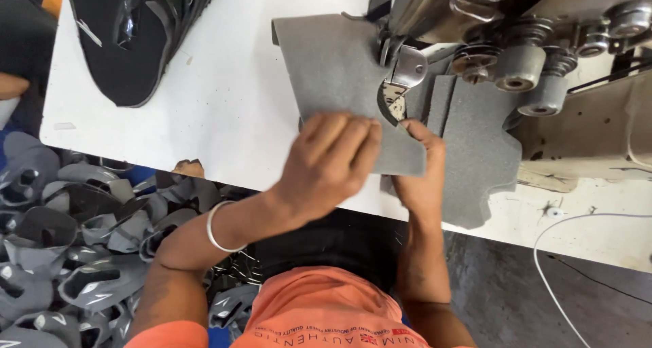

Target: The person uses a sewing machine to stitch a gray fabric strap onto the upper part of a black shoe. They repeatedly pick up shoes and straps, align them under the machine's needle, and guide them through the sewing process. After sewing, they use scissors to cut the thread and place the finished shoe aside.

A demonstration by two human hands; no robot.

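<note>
A grey fabric piece (336, 73) lies on the white table (231, 83), its curved edge under the presser foot (407, 69) of a sewing machine (516, 22). My left hand (333, 161), with a silver bangle on its wrist, presses flat on the near part of the piece. My right hand (421, 168) pinches the piece's lower right corner, thumb on top, just in front of the foot. A second grey shaped piece (479, 144) lies under and to the right of it.
A stack of black shoe parts (129, 35) sits at the table's far left. A heap of grey and black sewn uppers (61, 239) lies on the floor at the left. A white cord (557, 253) hangs at the right.
</note>
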